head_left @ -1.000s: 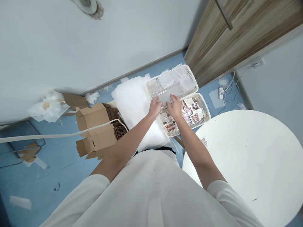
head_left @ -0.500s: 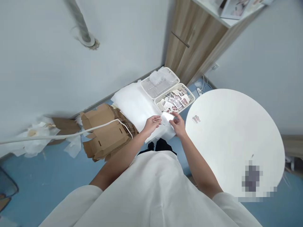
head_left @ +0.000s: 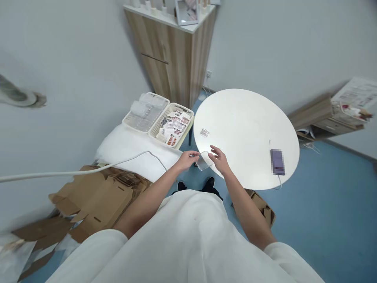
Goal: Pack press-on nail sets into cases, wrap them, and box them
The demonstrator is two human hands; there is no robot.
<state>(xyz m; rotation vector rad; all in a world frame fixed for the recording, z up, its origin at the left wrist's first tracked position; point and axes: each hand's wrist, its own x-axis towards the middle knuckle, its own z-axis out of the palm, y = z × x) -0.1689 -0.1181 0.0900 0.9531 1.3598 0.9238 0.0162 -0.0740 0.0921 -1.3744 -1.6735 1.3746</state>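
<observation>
My left hand (head_left: 188, 159) pinches the left edge of a clear, thin rectangular plastic bag (head_left: 204, 162), thumb and fingertips closed on it. At the bag's right side is my right hand (head_left: 219, 158), its fingers apart and its thumb near or against the edge. Both hands are above the floor, by the left rim of a round white table (head_left: 247, 129). A small flat sheet of printed stickers (head_left: 204, 133) lies on that table near its left side.
White plastic baskets stand to the left: one (head_left: 153, 125) holds many printed cards, another (head_left: 129, 118) clear packets. Flattened cardboard boxes (head_left: 100, 196) are stacked at lower left, with a white cable (head_left: 73, 171) above. A blurred phone-like object (head_left: 277, 162) sits on the table.
My view has turned right, bringing the bag from beside the baskets to the table's edge. My right fingers have spread from their pinch, and the white face of the held piece now looks clear.
</observation>
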